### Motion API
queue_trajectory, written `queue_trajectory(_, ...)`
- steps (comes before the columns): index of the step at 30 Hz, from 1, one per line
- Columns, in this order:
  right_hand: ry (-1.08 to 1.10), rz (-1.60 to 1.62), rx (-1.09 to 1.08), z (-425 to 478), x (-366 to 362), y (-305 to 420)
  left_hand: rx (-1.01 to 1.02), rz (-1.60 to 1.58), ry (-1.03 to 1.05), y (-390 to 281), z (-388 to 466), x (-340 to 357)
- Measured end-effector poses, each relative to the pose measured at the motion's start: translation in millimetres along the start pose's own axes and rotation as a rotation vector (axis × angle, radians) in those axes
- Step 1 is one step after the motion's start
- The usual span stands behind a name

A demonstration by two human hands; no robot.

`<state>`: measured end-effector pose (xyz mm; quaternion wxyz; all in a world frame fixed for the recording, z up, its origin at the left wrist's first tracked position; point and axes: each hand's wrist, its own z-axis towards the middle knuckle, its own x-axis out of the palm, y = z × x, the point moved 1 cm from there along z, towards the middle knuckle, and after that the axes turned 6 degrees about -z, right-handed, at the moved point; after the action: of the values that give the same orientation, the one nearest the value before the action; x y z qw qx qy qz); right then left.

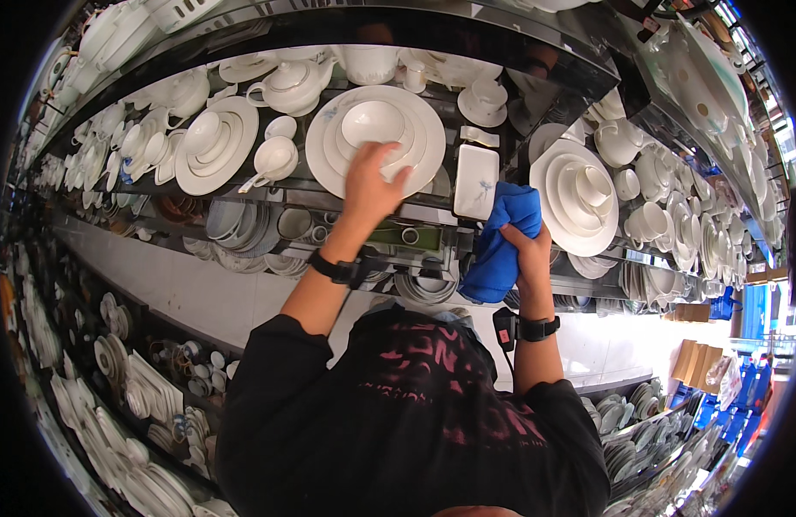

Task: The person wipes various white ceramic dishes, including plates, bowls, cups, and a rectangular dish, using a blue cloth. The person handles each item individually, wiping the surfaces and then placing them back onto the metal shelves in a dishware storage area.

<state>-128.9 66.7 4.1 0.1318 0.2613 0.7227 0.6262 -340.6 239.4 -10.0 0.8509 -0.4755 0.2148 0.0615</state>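
My left hand [374, 181] is over the near side of a white bowl [372, 124], its fingertips at or just above the rim; whether they touch I cannot tell. The bowl stands on stacked white plates [323, 145], the largest bearing a pale blue floral print. Bunched in my right hand [531, 249] is a blue cloth [495, 258]. Just beyond the cloth lies a rectangular white dish [476, 181] with a small blue motif, and a small white rest [480, 137] sits above it. To the right is another stack of white plates and bowls [553, 194].
A white teapot [289, 87] and a small bowl with a spoon [276, 158] stand left of the plates. A cup on a saucer [483, 100] is at the back right. A dark upper shelf edge [307, 35] overhangs the crockery. Lower shelves hold stacked plates [242, 226].
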Motion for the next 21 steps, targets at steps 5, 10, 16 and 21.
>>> queue_trajectory(5, 0.155, 0.21, 0.076, 8, 51, 1, 0.011, 0.264, -0.003, 44, 27, -42)
queue_trajectory(10, 0.154, 0.255, 0.155, 16, 94, -15, 0.077, 0.171, 0.083, 78, 36, -29)
queue_trajectory(16, 0.091, 0.232, 0.2, 0, 98, -34, 0.107, 0.23, -0.01, 90, 35, -23)
queue_trajectory(21, 0.04, 0.226, 0.101, -4, 94, -23, 0.26, 0.067, -0.037, 80, 43, -42)
